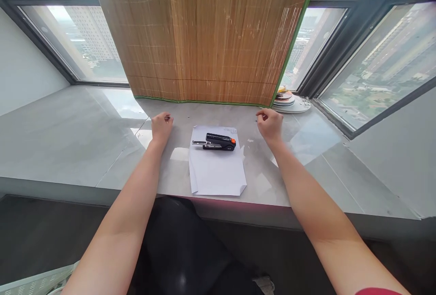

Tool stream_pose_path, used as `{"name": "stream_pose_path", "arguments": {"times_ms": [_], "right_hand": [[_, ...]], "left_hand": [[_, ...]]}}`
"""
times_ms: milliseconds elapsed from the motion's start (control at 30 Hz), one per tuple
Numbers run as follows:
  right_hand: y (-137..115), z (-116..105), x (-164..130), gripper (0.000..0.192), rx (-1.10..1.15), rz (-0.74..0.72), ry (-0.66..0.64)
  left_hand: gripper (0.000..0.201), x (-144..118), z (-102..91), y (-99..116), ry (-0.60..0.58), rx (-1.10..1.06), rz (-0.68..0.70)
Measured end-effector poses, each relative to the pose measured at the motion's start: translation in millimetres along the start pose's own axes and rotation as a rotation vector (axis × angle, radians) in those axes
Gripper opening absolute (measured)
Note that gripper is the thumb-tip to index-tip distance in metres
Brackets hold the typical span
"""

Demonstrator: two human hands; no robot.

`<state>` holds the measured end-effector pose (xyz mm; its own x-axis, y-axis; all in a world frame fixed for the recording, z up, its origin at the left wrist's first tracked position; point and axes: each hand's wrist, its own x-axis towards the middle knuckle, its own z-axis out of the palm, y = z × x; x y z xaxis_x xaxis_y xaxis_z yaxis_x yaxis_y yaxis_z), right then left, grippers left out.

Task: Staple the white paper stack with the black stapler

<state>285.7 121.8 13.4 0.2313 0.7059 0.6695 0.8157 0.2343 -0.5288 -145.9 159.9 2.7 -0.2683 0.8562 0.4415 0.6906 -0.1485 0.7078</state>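
Note:
My left hand (161,127) rests on the grey sill left of the paper, its fingers curled into a pinch. A tiny dark bit shows at the fingertips, too small to name. On the other side my right hand (270,125) is also closed, thumb against fingers, and whatever it may hold is hidden. Between them lies a stack of white paper (218,172), with a corner curled at the lower right. A black stapler (220,141) with an orange patch lies across its upper part, a metal piece sticking out to the left. Neither hand touches the stapler or paper.
A bamboo blind (211,36) with green edging hangs down to the far side of the sill (75,145). Stacked plates (289,103) stand at the back right by the window. A pale green plastic basket (37,281) shows at the lower left.

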Motion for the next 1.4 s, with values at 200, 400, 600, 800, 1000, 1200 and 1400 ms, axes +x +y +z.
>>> {"name": "stream_pose_path", "arguments": {"times_ms": [200, 400, 600, 800, 1000, 1200, 1400], "right_hand": [[-14, 3, -6, 0.023, 0.096, -0.070, -0.058], [-19, 8, -11, 0.023, 0.160, -0.107, -0.137], [-33, 13, -20, 0.021, 0.215, -0.170, -0.234], [-43, 20, -30, 0.021, 0.258, -0.234, -0.322], [-50, 22, -35, 0.020, 0.337, -0.279, -0.393], [-66, 17, -41, 0.037, 0.536, -0.324, -0.558], [-76, 27, -51, 0.047, 0.494, -0.487, -0.702]], "left_hand": [[0.022, -32, -1.8, 61, -0.064, -0.575, -0.153], [0.043, -78, 11.8, 97, -0.155, -0.739, -0.118], [0.039, -90, 7.4, 80, -0.163, -0.513, 0.027], [0.030, -95, 13.1, 82, -0.310, -0.377, 0.304], [0.032, -94, 11.2, 78, -0.270, -0.406, 0.201], [0.031, -92, 6.4, 78, -0.298, -0.365, 0.258], [0.031, -91, 5.7, 75, -0.287, -0.411, 0.228]]}}
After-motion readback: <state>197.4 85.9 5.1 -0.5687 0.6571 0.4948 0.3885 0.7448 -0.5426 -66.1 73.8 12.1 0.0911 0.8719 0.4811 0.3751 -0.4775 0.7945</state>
